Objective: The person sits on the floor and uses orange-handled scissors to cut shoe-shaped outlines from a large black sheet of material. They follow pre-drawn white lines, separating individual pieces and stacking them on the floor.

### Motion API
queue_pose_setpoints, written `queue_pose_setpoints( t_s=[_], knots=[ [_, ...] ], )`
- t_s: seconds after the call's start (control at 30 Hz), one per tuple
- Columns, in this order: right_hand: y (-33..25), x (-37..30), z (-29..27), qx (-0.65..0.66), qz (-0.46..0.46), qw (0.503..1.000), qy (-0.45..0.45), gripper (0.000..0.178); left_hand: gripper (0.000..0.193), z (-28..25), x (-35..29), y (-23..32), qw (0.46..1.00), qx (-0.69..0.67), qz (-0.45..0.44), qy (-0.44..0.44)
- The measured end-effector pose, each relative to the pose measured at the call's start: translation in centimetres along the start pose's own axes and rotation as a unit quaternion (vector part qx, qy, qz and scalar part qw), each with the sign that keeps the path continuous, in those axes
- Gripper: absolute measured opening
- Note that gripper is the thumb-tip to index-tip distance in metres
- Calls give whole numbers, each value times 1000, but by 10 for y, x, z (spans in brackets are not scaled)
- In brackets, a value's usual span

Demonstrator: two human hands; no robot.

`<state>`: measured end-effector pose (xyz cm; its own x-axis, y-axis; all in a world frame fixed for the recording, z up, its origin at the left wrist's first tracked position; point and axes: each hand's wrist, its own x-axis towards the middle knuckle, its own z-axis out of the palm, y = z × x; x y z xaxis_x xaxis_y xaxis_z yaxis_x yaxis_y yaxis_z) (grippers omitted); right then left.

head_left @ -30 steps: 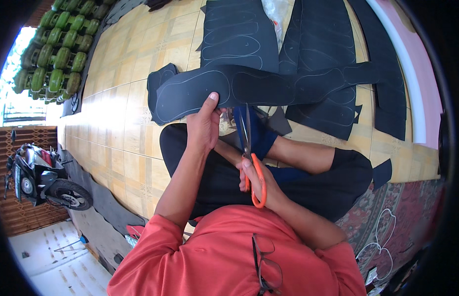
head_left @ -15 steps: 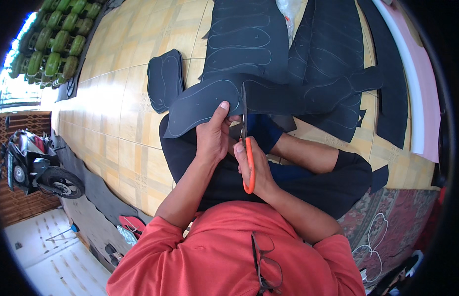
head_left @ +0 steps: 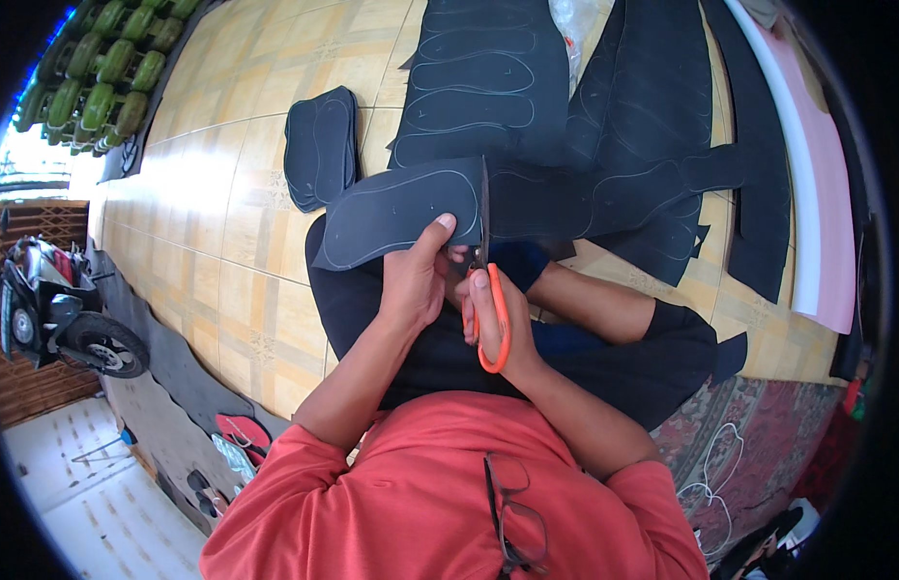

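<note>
My left hand (head_left: 418, 280) pinches the lower edge of a black sheet piece (head_left: 396, 205), thumb on top. A pale shoe-sole outline is drawn on this piece. Fingers of my right hand (head_left: 507, 324) wrap round the orange handles of a pair of scissors (head_left: 483, 217). Its long dark blades point away from me and lie along the piece's right edge, between it and a black strip (head_left: 556, 203) with another outline. Whether the two are still joined at the blade tips, I cannot tell. Both hands are above my crossed legs.
A stack of cut black pieces (head_left: 320, 150) lies on the tiled floor (head_left: 227, 208) at left. Ahead are a black sheet marked with sole outlines (head_left: 474, 82) and more dark sheets (head_left: 652, 97). A white and pink roll (head_left: 807, 193) lies far right. A motorbike (head_left: 72, 319) stands left.
The sheet piece's upper edge now looks straighter and lies a little lower beside the blades. Both orange handle loops show more apart. The whole view has shifted slightly.
</note>
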<state>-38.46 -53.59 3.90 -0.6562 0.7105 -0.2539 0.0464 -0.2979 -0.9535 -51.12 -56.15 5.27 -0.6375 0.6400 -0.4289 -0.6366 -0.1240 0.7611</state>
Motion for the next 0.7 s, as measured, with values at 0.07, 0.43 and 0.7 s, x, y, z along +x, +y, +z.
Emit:
queue_pose_setpoints(
  t_s=[0.07, 0.43, 0.7],
  knots=[
    [1, 2, -2, -22, -37, 999, -7, 50, 21, 0, -3, 2, 1000, 1, -3, -7],
    [-11, 4, -11, -3, -20, 999, -38, 44, 22, -3, -24, 18, 999, 11, -11, -47],
    [-10, -8, -28, -47, 0, 995, -82, 45, 32, 1, -16, 52, 996, 30, 64, -63]
  ],
)
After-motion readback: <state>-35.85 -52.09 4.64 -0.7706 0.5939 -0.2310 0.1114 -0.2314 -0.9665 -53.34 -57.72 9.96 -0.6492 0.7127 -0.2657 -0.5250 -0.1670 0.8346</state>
